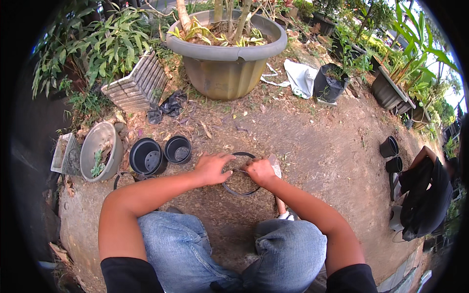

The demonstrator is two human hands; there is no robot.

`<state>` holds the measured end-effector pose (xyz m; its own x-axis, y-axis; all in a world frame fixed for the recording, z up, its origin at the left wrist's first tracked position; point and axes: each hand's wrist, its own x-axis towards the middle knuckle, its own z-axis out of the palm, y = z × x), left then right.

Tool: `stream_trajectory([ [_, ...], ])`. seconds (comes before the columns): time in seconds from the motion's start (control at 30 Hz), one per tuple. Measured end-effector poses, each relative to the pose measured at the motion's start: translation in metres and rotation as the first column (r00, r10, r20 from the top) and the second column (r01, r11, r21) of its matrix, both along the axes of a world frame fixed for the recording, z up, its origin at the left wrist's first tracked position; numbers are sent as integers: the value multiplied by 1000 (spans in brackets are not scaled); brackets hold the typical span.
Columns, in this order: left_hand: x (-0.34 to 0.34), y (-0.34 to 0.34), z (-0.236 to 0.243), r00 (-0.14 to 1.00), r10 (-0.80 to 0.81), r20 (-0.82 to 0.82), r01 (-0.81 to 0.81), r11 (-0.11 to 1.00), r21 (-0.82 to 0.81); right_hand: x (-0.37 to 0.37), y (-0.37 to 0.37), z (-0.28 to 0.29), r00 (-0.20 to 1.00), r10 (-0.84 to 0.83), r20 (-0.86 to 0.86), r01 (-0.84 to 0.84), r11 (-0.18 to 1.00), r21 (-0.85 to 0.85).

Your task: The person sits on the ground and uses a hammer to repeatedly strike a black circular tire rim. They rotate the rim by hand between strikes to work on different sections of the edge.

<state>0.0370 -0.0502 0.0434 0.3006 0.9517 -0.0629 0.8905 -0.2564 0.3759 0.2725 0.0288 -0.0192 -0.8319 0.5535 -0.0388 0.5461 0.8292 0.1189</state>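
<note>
Between my knees and the row of pots stands a round black plant pot, filled with brown soil. My left hand is at its left rim, thumb and fingers spread apart, with nothing seen in it. Over the right part of the soil, my right hand has its fingers closed together. Something thin and dark shows at its fingertips, too small to name. Just right of the pot lies a trowel with a pale blade and a wooden handle, partly hidden by my right forearm.
Two black pots and a wide basin stand at left. A large planter stands ahead. White cloth and a black grow bag lie beyond. Another person crouches at far right near small black pots.
</note>
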Motion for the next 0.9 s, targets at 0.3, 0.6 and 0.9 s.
stream_trajectory([
  [0.3, -9, -14, -23, 950, -310, 33, 308, 950, 46, 34, 12, 59, 992, -91, 87, 90, 996, 22],
  [0.6, 15, -20, -24, 808, -558, -190, 550, 829, -98, 57, 25, 82, 953, 76, 293, -15, 979, -203],
  [0.9, 11, 0, -30, 678, -640, -362, 666, 743, -64, 45, -17, 44, 931, 120, 345, -5, 949, -316],
])
